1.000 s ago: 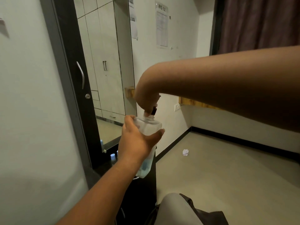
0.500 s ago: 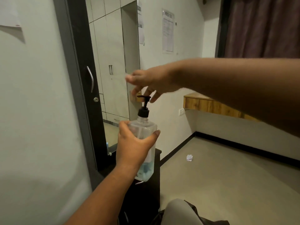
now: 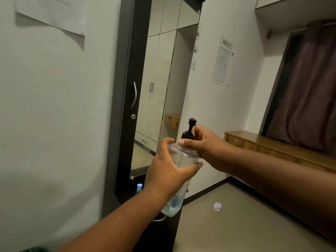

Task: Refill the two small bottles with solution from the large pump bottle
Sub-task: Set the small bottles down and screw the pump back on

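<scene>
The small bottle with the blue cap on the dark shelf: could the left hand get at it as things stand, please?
Probably not yet: the left hand is wrapped around the pump bottle, which the right hand grips at the collar. The small bottle stands unobstructed just below.

Bedroom: mirrored wardrobe door (image 3: 160, 84), curtain (image 3: 305, 88), wooden ledge (image 3: 272, 142).

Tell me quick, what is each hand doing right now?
Left hand: closed around the body of the large pump bottle, holding it up.
Right hand: fingers closed on the bottle's black pump collar.
</scene>
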